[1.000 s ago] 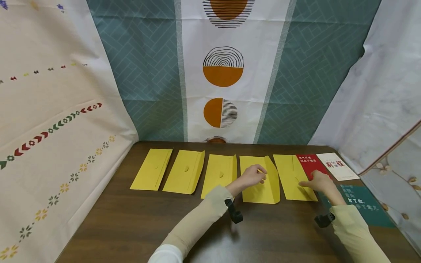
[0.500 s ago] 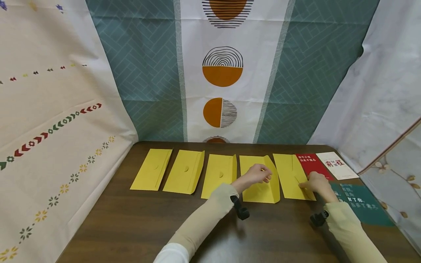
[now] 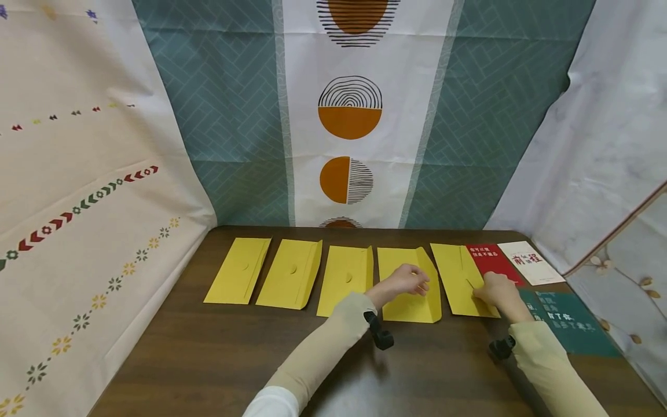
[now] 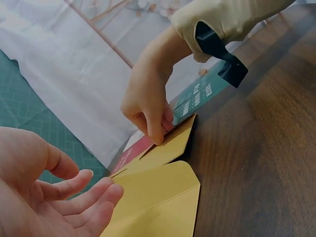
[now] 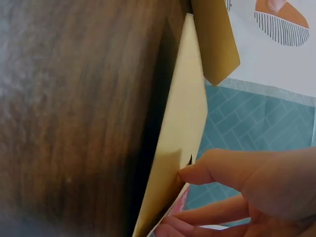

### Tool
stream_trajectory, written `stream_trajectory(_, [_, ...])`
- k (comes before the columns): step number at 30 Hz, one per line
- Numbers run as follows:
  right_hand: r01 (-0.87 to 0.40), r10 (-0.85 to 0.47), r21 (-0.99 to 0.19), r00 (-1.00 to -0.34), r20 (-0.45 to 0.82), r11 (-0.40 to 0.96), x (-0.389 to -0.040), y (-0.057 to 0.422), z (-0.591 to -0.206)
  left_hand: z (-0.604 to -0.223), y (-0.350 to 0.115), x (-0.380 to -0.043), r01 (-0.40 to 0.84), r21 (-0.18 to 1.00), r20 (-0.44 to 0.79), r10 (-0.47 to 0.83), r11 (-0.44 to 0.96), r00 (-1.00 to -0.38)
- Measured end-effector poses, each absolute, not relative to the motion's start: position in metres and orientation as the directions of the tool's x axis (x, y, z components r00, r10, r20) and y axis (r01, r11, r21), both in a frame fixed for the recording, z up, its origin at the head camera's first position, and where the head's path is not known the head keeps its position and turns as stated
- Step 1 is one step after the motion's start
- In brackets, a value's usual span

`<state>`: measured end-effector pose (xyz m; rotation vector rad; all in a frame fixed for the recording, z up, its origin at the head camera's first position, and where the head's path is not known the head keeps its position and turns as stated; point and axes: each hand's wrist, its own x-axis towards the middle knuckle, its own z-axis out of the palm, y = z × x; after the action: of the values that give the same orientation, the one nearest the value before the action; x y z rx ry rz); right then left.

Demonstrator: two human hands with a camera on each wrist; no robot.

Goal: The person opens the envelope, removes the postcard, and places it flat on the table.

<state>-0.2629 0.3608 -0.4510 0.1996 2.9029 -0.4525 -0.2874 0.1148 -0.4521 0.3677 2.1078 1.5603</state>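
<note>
My right hand point(image 3: 501, 295) is at the rightmost yellow envelope point(image 3: 454, 272) of a row. In the right wrist view its thumb point(image 5: 197, 170) lies on the envelope's face, and the fingers curl behind the raised flap edge, pinching it. A slit shows beside the thumb. My left hand point(image 3: 407, 280) hovers over the neighbouring envelope point(image 3: 406, 310), whose flap stands up along its right side. Nothing is between the left fingers, which hang loosely curled in the left wrist view.
Several more yellow envelopes point(image 3: 237, 269) lie leftward on the brown wooden table point(image 3: 208, 370). Right of the hands are a red card point(image 3: 490, 260), a white card point(image 3: 528, 263) and dark green cards point(image 3: 583, 330). Patterned cloths point(image 3: 234, 116) hang around the table.
My right hand has shifted slightly left and its fingers have closed on the envelope's flap edge. My left hand has moved a little to the right over the neighbouring envelope.
</note>
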Motion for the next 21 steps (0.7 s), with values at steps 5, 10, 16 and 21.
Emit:
stream_trajectory(5, [0.103,0.068,-0.254,-0.988,-0.141,0.962,-0.260,0.361,-0.451,-0.452,0.118,-0.285,-0.101,0.953,-0.245,0.528,0.286,-0.813])
stream_trajectory(10, [0.067,0.045,-0.175,-0.991,-0.127,0.982,-0.258,0.360,-0.449,-0.454,0.124,-0.283,-0.167,0.959,-0.272,0.568,0.230,-0.776])
stream_trajectory(16, [0.017,0.000,-0.154,-0.994,-0.113,0.988,-0.254,0.353,-0.448,-0.459,0.137,-0.282,-0.271,0.955,-0.280,0.646,0.116,-0.710])
stream_trajectory(21, [-0.024,-0.035,-0.149,-0.997,-0.072,0.989,-0.250,0.342,-0.452,-0.464,0.152,-0.272,-0.321,0.944,-0.294,0.648,0.080,-0.703])
